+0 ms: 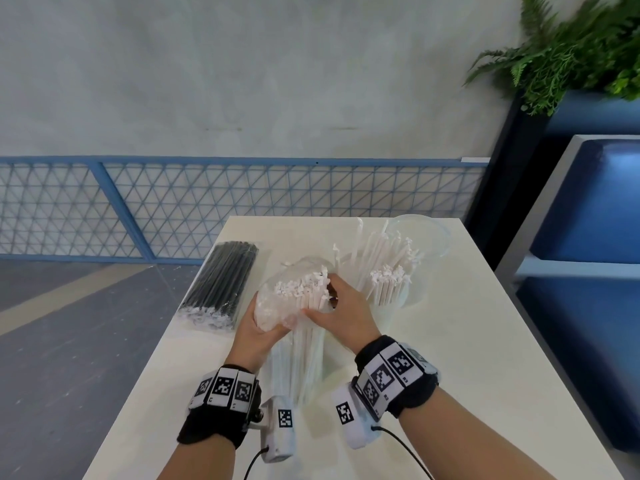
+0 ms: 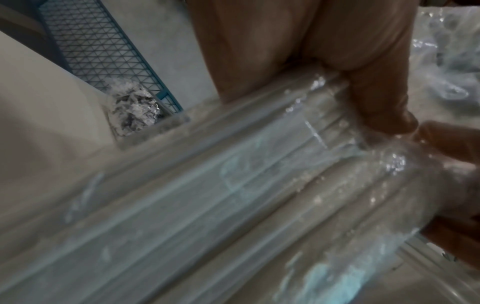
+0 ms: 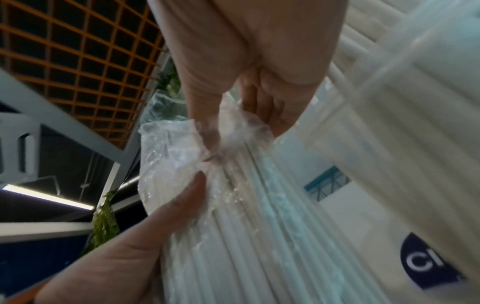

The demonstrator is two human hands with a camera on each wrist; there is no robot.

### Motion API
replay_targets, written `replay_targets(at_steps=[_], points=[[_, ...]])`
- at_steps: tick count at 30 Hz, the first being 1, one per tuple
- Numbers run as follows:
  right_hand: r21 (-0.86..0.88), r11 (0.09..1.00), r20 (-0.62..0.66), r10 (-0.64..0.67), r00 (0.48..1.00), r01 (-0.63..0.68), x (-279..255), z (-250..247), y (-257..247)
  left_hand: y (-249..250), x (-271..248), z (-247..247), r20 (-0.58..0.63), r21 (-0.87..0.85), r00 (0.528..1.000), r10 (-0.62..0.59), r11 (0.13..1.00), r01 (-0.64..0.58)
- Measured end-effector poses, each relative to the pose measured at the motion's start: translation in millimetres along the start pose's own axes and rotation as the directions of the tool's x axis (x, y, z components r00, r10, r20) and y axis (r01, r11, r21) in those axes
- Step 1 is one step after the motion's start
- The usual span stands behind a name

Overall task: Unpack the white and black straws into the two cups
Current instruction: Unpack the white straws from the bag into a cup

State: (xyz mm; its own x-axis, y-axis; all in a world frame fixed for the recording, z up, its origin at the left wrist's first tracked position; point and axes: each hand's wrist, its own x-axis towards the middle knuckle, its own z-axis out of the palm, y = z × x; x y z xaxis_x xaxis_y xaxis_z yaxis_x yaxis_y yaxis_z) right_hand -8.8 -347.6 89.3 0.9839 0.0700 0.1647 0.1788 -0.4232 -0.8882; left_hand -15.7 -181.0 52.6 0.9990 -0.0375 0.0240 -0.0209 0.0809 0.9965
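my left hand grips the bag of white straws from below, just in front of the cup, and my right hand pinches its crinkly top. the bag is light, soft and slippery, so i should hold the stiff straws. the black straws lie left of the cup, near the table edge
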Motion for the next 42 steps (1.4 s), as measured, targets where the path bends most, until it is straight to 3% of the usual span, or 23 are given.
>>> replay_targets(at_steps=[10,24,30,34,42], points=[[0.004,1.0,0.004,-0.019,1.0,0.019,-1,13,7,2,-1,-2,0.002,0.024,1.0,0.0,1.0,0.0],[0.333,0.942,-0.078,0.074,0.994,-0.043,-12,17,8,7,-2,7,-0.027,0.094,1.0,0.011,0.996,-0.008],[0.284,0.959,-0.036,0.025,0.999,-0.014,-11,16,10,12,2,12,-0.061,0.157,0.997,0.043,0.987,-0.033],[0.251,0.968,-0.152,0.011,0.988,0.028,-7,15,12,19,0,24,-0.074,0.162,0.993,0.088,0.984,-0.075],[0.392,0.92,-0.138,0.075,0.988,-0.015,-8,15,7,15,0,22,-0.089,0.198,0.99,0.111,0.976,-0.092]])
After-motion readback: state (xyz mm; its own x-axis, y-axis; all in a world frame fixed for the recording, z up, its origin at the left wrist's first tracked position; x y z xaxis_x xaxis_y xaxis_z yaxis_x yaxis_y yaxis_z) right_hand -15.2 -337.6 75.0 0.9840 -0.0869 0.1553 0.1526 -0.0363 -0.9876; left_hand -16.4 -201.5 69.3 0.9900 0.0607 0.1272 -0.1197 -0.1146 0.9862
